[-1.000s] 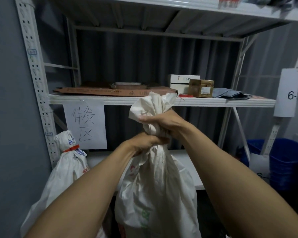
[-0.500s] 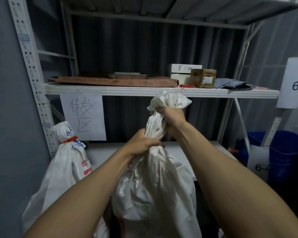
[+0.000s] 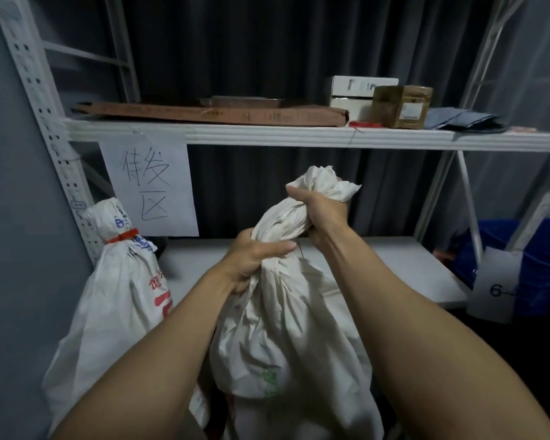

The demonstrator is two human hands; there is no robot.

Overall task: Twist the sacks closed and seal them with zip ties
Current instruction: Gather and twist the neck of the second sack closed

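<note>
A full white sack stands in front of me, its neck twisted into a thick rope. My left hand grips the base of that neck. Higher up, my right hand grips the twisted top, with the loose mouth of the sack bunched above its fingers. To the left a second white sack leans on the rack, its neck tied with a red zip tie. A bundle of red zip ties lies on the upper shelf.
A white metal rack holds an upper shelf with flat cardboard, a white box, a brown box and grey bags. A handwritten paper sign hangs from it. A lower shelf lies behind the sack. Blue bins stand at the right.
The neck of the sack is twisted tighter and tilted right. My right hand has moved right and down along the top; my left hand has stayed at the base. The view has dropped.
</note>
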